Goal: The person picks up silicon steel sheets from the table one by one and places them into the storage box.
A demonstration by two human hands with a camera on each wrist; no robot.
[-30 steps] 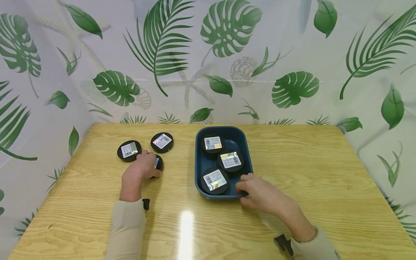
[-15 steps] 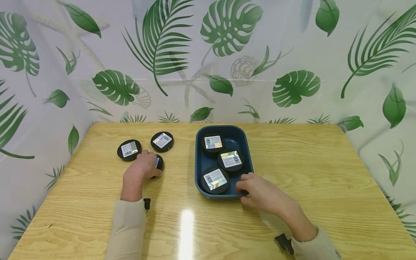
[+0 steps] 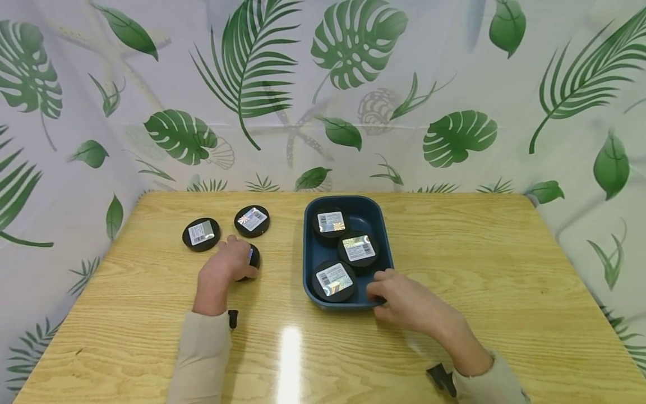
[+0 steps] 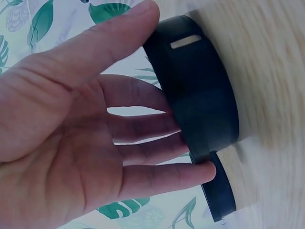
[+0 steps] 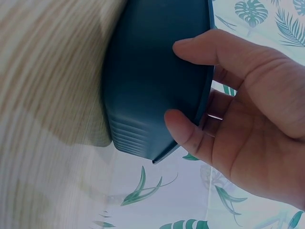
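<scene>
My left hand (image 3: 224,270) grips a thick black disc (image 3: 254,257) over the left part of the table. In the left wrist view the thumb of this hand (image 4: 62,119) lies on one side of the disc (image 4: 200,90) and the fingers reach the other; its side wall has a small slot. My right hand (image 3: 406,300) holds the near right corner of a dark blue tub (image 3: 374,216). The right wrist view shows thumb and a finger on the tub's outer wall (image 5: 147,71), the other fingers past the rim. Three labelled black discs (image 3: 359,249) lie in the tub.
Two more labelled black discs, one at the left (image 3: 201,234) and one farther back (image 3: 252,220), lie on the wooden table (image 3: 469,252). A leaf-patterned cloth (image 3: 393,140) hangs behind the table and at both sides.
My left hand has shifted slightly right and nearer to me with its black disc, away from the two discs on the table. The right hand and the tub have stayed in place.
</scene>
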